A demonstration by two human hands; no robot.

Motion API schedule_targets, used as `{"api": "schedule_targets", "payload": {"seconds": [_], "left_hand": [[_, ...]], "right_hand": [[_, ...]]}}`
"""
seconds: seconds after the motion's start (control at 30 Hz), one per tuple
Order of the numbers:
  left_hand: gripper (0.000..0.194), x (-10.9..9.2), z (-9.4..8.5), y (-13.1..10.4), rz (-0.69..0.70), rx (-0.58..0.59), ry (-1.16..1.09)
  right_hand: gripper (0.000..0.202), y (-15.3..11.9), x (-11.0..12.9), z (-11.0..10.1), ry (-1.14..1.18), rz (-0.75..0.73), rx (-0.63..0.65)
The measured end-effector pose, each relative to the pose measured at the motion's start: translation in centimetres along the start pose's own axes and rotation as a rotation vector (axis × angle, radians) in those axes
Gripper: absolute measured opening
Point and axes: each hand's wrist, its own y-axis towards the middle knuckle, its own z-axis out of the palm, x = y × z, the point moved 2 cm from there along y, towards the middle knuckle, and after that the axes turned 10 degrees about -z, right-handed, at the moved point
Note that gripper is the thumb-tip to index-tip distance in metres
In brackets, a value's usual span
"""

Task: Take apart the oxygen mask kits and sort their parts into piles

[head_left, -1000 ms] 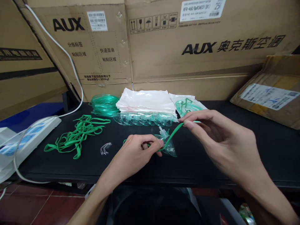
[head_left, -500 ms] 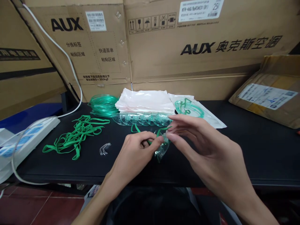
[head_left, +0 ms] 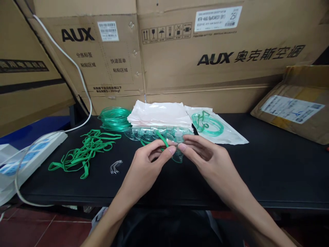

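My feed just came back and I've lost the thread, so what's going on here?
A person is working on a clear mask with both hands above a black table. The left hand pinches a green strap; the right hand is at the mask's edge, its exact grip unclear. More green straps lie loose to the left, near small metal strips. Behind are coiled green tubing, a row of masks and stacked white pouches.
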Motion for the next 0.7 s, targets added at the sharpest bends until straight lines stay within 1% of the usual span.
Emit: {"api": "schedule_targets", "payload": {"seconds": [0.07,0.13,0.23,0.37,0.43,0.53,0.6,0.7], "left_hand": [[0.012,0.1,0.0,0.0,0.010,0.033,-0.009],[0.012,0.2,0.1,0.0,0.024,0.052,-0.002],[0.014,0.1,0.2,-0.2,0.054,0.053,0.062],[0.016,-0.4,0.3,-0.5,0.108,0.086,0.147],[0.018,-0.6,0.4,-0.5,0.125,0.105,0.156],[0.017,-0.5,0.7,-0.6,0.096,0.097,0.144],[0.017,-0.3,0.9,-0.5,0.048,0.077,0.151],[0.018,-0.1,1.1,-0.6,0.014,0.040,0.252]], "right_hand": [[0.031,-0.1,-0.1,0.3,0.053,0.028,0.027],[0.030,-0.1,-0.3,0.5,0.056,0.022,0.055],[0.027,0.0,-0.7,0.3,0.030,0.006,0.098],[0.028,0.1,-0.8,-0.1,0.073,0.064,0.179],[0.029,0.1,-0.8,-0.2,0.083,0.070,0.183],[0.033,0.1,-0.8,-0.1,0.107,0.070,0.137],[0.037,0.2,-1.0,-0.4,0.121,0.075,0.064],[0.045,0.9,-1.2,-1.9,0.078,0.044,-0.053]]}}
